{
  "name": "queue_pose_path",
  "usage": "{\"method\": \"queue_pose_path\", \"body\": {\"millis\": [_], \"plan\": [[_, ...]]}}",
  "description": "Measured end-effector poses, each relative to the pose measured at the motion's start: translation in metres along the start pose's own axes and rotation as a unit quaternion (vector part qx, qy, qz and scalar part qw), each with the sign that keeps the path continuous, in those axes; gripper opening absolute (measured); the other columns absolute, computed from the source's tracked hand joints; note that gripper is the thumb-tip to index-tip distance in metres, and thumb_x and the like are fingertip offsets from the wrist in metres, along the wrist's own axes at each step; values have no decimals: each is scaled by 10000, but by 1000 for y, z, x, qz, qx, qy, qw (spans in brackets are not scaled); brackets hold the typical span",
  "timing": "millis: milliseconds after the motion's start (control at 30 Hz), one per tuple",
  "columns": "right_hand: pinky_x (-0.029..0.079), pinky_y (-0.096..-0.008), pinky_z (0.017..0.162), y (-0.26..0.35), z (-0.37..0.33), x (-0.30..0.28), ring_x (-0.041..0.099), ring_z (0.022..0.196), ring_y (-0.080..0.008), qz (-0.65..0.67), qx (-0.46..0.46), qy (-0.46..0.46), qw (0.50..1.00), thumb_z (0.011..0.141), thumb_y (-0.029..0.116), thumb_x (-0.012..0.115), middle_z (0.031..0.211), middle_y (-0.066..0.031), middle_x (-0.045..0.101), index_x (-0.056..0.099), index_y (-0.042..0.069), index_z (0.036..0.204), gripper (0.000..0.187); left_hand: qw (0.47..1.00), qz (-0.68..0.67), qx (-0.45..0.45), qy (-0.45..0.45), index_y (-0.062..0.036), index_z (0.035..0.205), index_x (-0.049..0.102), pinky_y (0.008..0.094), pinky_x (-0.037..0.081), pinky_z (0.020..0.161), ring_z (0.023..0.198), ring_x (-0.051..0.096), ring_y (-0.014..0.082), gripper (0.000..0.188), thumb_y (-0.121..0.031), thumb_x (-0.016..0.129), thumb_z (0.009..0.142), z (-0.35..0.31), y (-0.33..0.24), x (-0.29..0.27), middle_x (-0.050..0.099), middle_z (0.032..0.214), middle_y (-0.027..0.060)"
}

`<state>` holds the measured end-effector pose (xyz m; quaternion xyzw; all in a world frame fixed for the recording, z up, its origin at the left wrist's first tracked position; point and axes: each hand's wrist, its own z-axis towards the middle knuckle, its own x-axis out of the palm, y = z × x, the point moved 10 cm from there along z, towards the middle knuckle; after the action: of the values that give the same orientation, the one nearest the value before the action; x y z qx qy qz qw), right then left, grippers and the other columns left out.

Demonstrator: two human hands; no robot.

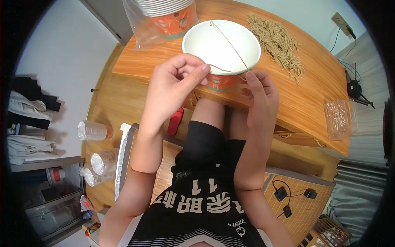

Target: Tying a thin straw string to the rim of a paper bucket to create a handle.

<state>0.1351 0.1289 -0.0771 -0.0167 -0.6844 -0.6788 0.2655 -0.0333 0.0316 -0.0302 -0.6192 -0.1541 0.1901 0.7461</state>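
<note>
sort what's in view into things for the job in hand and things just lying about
Seemingly in use:
thin tan strand in left hand and right hand
white-lined bowl
tan strand pile

Apparently lying about:
red slipper
clear plastic box
black adapters
clothes

Two hands at center of the frame: one left hand (175,78), one right hand (263,88). One or two tan strands (230,44) at the fingertips, exact number unclear. One white-lined bowl (220,35) at upper center. One tangled heap (276,41) at upper right, too intertwined to count by strand. One counter (321,94) underneath. One bagged stack of bowls (173,22) at upper left of center. One clear box (353,117) at right. One red slipper (175,122) left of center. Three clear-wrapped stacks (92,130) at left. Three black adapters (280,193) at lower right. One wall socket (339,19) at upper right.
</note>
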Motion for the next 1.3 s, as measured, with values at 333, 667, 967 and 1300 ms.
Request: {"method": "queue_pose_path", "body": {"millis": [333, 667, 967, 1300], "plan": [[462, -243, 745, -32, -12, -4, 585, 794, -110, 86, -36, 65, 994, 904, 99, 627, 840, -48, 626, 564, 27, 939, 101, 998, 48, -5, 31, 8, 902, 644, 183, 448, 636, 679, 584, 39, 150, -140, 662, 897, 7, 12, 16, 649, 716, 6], [435, -353, 905, -29, -17, -3, 590, 931, -175, 110, -133, 76, 982, 932, 108, 569, 980, -103, 628, 534, 27, 965, 94, 998, 10, -33, 44, 40, 1019, 609, 248, 514, 802, 879, 665, 145, 117, -6, 592, 913, -13, 22, 36, 704, 918, 101], [473, -315, 825, -45, -12, -6, 619, 836, -180, 235, -48, 112, 964, 929, 78, 568, 934, -129, 645, 524, 8, 965, 90, 994, 100, 44, -28, 8, 904, 688, 188, 446, 635, 670, 553, 37, 88, -56, 693, 842, -14, 29, 31, 661, 749, 3], [455, -329, 898, -41, -22, -5, 624, 917, -192, 329, -8, 112, 938, 922, 57, 581, 967, -137, 660, 546, 2, 1007, 107, 997, 51, 5, -60, 19, 905, 675, 181, 474, 633, 661, 587, 47, 84, -10, 690, 828, -14, 35, 37, 680, 764, 24]]}}
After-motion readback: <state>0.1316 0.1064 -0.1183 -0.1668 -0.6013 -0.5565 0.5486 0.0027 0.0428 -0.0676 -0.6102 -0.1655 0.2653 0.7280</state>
